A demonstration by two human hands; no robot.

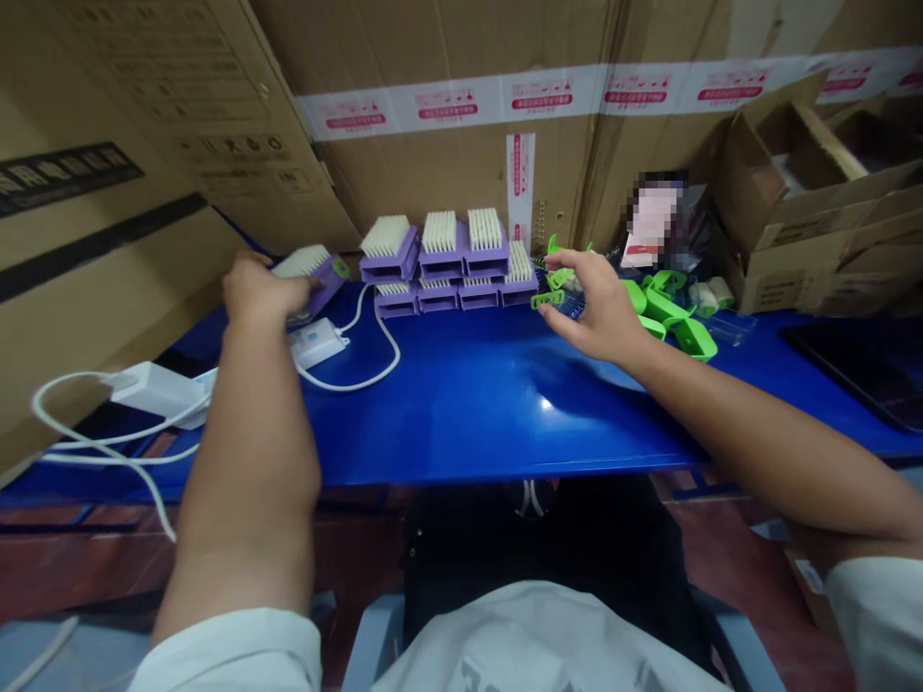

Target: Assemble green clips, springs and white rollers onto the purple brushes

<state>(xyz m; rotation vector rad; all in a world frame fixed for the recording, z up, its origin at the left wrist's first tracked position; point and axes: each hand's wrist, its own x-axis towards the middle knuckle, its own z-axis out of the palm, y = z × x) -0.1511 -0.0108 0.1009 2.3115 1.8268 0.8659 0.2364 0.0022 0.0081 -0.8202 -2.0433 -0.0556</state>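
Note:
My left hand (256, 288) is closed on a purple brush head (324, 288) with pale bristles and a green piece at its end, at the left of the blue table. Part of that brush head is hidden behind the fingers. My right hand (602, 308) is open, thumb and forefinger apart, over small green plastic pieces (546, 300). Whether it touches any of them I cannot tell. Between the hands, several purple brush heads (441, 259) stand stacked in two rows, bristles up. Right of my right hand lie larger green plastic parts (670, 308) in a loose pile.
White adapters (317, 343) and a looped white cable (375, 384) lie at the left. Tall cardboard boxes (447, 58) line the back. Open cardboard trays (793, 192) are stacked at the right, with a dark tablet-like slab (858, 370) in front. The table (447, 423) ends near my lap.

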